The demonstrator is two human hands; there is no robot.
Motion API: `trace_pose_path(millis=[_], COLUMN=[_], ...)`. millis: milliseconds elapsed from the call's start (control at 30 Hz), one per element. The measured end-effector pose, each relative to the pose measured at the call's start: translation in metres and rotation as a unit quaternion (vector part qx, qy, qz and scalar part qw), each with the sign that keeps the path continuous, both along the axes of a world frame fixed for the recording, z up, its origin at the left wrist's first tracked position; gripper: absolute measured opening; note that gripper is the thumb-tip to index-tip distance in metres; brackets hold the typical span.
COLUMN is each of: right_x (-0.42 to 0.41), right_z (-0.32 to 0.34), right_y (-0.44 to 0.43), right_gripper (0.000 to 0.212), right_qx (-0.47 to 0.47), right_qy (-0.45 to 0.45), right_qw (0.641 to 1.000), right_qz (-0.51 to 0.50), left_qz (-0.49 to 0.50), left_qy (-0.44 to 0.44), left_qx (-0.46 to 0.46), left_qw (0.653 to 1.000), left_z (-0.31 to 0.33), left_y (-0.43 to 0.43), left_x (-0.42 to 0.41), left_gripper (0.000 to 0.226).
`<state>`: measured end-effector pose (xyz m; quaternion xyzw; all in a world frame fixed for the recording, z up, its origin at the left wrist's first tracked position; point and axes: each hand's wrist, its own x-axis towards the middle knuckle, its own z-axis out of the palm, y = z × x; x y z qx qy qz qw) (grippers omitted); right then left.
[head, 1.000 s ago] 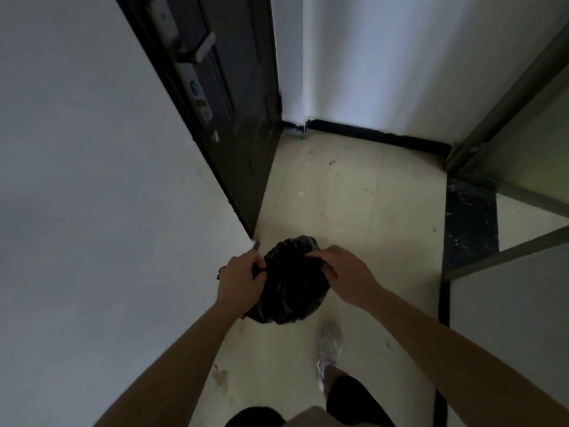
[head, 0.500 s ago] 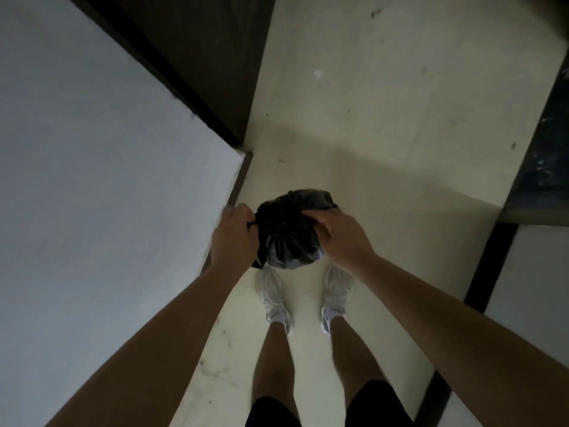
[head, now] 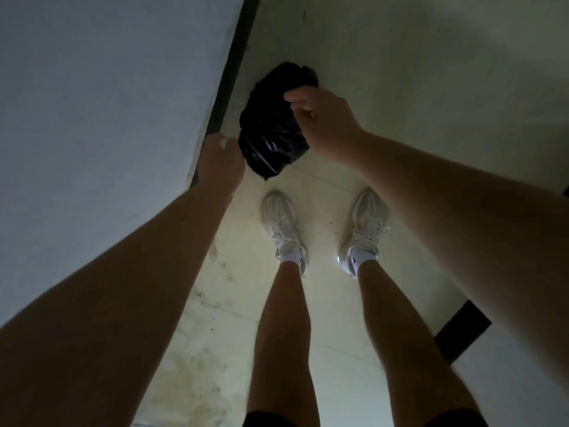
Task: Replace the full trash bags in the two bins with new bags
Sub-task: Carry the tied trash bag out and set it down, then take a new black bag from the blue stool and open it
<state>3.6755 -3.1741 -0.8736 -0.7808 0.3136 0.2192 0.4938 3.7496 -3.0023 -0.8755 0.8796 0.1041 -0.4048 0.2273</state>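
Black bag by the wall
My right hand grips the bag's top. My left hand is curled at its side; I cannot tell if it holds. The bag is in front of my shoes.

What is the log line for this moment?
item: black trash bag | right grip: holds its top | left grip: beside it, hold unclear | where: over floor, by wall
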Motion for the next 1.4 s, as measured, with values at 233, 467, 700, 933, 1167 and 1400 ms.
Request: trace_pose_path(millis=[233,467,700,933,1167,1400], right_x=[-0.022,-0.026,-0.027,-0.046,-0.079,-0.233], right_z=[0.053,0.174,0.366,0.483,0.614,0.706], right_y=[-0.022,-0.065,-0.018,0.081,0.275,0.561], right_gripper=[0.058,0.066,0.070,0.071,0.067,0.071], right_qx=[-0.171,-0.274,-0.295,-0.230,-0.145,-0.046], right_qy=[-0.052,-0.125,-0.308,-0.383,-0.579,-0.681], right_qw=[0.980,0.952,0.897,0.830,0.711,0.562], right_qz=[0.086,0.055,0.118,0.334,0.371,0.467], left_qz=[-0.308,-0.293,-0.136,0.064,0.183,0.298], left_qy=[-0.222,-0.308,-0.421,-0.473,-0.569,-0.584], left_qx=[0.048,0.025,0.045,0.137,0.242,0.392], left_qw=[0.924,0.905,0.896,0.868,0.764,0.645], left_z=[0.070,0.190,0.390,0.524,0.645,0.737], left_y=[0.020,-0.017,-0.001,0.134,0.321,0.520], left_x=[-0.002,-0.024,-0.098,-0.169,-0.303,-0.559], left_gripper=[0.058,0.063,0.065,0.065,0.065,0.067])
